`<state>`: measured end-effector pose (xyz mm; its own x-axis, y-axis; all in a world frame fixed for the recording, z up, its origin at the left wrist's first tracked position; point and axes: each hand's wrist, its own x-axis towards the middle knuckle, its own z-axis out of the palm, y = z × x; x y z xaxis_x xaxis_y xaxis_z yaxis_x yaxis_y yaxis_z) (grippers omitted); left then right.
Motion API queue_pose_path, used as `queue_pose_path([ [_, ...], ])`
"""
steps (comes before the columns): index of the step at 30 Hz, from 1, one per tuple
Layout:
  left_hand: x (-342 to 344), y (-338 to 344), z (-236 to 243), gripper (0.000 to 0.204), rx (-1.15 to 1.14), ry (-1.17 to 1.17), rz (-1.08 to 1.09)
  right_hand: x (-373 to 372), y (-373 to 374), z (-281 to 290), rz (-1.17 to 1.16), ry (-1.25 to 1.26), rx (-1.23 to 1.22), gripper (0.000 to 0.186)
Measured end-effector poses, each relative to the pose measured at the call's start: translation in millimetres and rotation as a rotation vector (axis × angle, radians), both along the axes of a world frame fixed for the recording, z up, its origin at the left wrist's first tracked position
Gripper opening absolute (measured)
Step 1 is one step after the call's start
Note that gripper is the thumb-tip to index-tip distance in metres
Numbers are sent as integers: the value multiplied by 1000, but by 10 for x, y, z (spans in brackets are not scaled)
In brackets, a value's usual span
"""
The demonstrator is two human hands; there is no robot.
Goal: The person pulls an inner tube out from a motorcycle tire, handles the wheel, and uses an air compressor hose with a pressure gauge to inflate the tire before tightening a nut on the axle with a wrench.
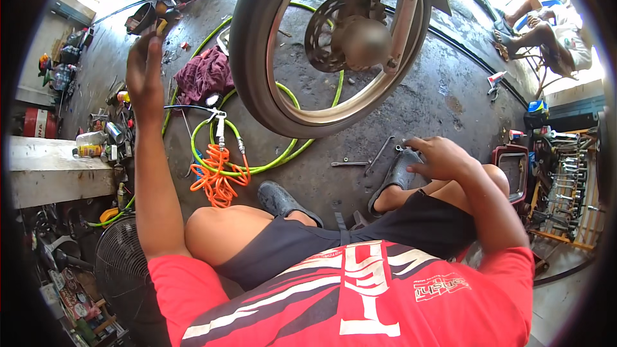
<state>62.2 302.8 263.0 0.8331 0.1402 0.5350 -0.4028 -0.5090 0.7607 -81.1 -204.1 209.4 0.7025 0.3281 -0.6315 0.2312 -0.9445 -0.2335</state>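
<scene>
My left hand [146, 71] is raised at the left with its fingers stretched out. A small yellowish piece [161, 27] shows beside its fingertips; whether they touch it I cannot tell. My right hand [443, 158] hangs above my right clog [400, 170], thumb and fingers apart. Beside those fingertips is a small metal piece [399, 148], possibly a nut; contact is unclear. A motorcycle front wheel [257, 99] with a brake disc [319, 35] stands in front of me, its hub blurred. Two wrenches, one slanted [380, 155] and one flat [348, 164], lie on the floor near a small nut [346, 159].
A green hose [292, 153] and coiled orange hose [222, 180] meet an air gun [219, 119] near a maroon cloth [204, 76]. A fan [125, 260] stands left. At right are a tool rack [565, 186] and a red-framed tray [512, 157]; another person [546, 38] sits beyond.
</scene>
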Motion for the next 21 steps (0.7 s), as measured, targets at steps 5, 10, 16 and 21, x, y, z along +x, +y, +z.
queue_pose_path([
  [5,569,-793,610,53,-125,-36,-217,69,96,57,2,-45,229,67],
  [10,977,-531,543,59,-502,134,-172,99,40,103,78,-49,140,71],
  [16,440,-1072,689,58,-204,-21,-139,89,33,143,75,9,166,73],
  [21,-127,-1288,645,57,-30,-189,-256,160,97,120,21,34,172,71],
])
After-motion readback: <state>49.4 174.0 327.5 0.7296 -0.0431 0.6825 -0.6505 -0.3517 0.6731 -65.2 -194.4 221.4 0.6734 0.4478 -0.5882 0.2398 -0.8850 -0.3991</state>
